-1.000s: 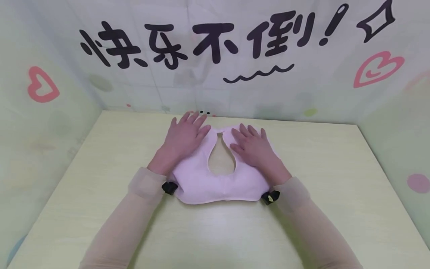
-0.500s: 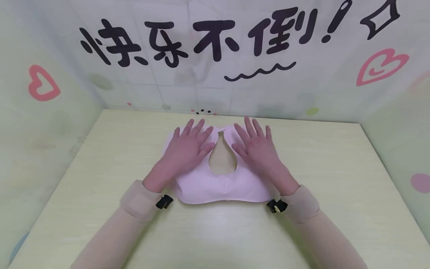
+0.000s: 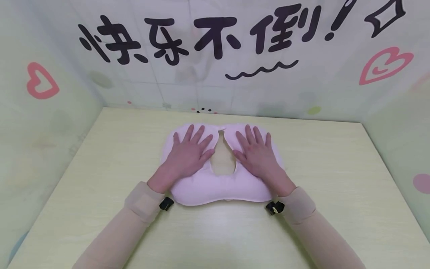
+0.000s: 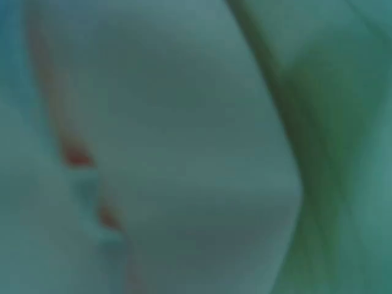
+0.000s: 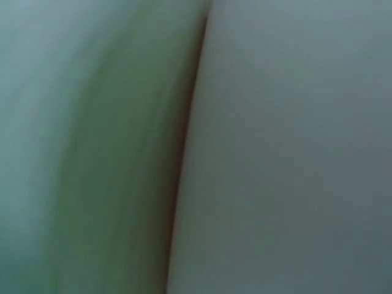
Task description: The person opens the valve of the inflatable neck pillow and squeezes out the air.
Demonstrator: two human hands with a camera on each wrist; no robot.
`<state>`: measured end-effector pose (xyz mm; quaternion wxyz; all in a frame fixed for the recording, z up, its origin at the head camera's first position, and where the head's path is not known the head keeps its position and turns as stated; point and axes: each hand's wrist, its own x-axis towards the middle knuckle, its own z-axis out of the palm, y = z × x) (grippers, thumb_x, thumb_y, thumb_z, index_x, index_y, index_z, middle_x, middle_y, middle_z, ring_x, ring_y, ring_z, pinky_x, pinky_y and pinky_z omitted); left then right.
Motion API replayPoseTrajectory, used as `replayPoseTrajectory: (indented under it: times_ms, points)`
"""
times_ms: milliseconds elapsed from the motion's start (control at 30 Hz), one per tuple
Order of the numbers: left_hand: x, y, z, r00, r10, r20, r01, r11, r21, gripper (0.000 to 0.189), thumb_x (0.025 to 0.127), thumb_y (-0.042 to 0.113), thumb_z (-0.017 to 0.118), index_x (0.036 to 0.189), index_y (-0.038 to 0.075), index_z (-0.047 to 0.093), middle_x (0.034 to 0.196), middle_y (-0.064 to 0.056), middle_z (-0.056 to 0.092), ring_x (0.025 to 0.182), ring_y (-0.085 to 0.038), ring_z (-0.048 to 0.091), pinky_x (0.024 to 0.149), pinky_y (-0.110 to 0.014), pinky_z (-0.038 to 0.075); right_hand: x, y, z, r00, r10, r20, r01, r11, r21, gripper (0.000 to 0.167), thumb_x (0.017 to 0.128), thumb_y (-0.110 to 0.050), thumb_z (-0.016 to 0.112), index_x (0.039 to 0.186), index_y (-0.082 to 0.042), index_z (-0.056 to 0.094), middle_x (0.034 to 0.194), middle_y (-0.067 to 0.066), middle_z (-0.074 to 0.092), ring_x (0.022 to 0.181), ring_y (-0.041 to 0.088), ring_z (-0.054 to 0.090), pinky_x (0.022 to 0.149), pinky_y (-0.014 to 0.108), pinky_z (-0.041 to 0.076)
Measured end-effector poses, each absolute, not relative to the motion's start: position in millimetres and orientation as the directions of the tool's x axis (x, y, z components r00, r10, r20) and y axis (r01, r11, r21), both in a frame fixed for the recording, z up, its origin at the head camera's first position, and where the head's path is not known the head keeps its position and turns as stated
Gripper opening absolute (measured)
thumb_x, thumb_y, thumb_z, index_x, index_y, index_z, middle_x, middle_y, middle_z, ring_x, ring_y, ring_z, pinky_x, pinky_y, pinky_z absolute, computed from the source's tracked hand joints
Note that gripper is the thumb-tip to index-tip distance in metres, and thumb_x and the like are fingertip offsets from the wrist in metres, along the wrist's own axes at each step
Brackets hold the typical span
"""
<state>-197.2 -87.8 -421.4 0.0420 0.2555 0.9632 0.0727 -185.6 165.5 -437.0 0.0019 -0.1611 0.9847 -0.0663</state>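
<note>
A soft pink U-shaped neck pillow (image 3: 221, 188) lies flat on the table in the head view, its two ends meeting at the far side around a drop-shaped opening. On its left arm rests my left hand (image 3: 189, 155), palm down with fingers spread. My right hand (image 3: 258, 153) lies the same way on the right arm of the pillow. Both thumbs reach the edge of the opening. In the left wrist view the pale pillow (image 4: 196, 147) fills the middle, with blurred fingertips (image 4: 76, 153) at its left. The right wrist view is blurred, with a pale surface at right.
The light wooden table (image 3: 336, 179) extends on both sides and in front of the pillow. Behind it stands a printed cloth backdrop (image 3: 215, 89) with black characters, and similar cloth walls close off the left and right. A black wrist camera (image 3: 166, 204) sits at the left cuff.
Both hands first drew back and apart a little, then came down onto the pillow. The left hand moved from the pillow's far left edge onto its arm. The pillow looks more spread and rounded.
</note>
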Motion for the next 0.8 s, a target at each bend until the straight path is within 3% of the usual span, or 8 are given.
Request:
replayPoseTrajectory:
  times_ms: [800]
  points:
    - [-197.5,-86.3,-426.6,-0.868,0.494,-0.055,0.482,0.864,0.147,0.063,0.109,0.055,0.029,0.162,0.022,0.034,0.169,-0.011,0.021,0.155,-0.041,0.01,0.112,-0.077,0.008,-187.1,164.0,-437.3,-0.95,-0.312,0.014,-0.312,0.945,-0.099,0.069,0.105,-0.048,0.051,0.162,-0.014,0.034,0.166,0.02,0.024,0.152,0.044,0.02,0.116,0.07,0.014]
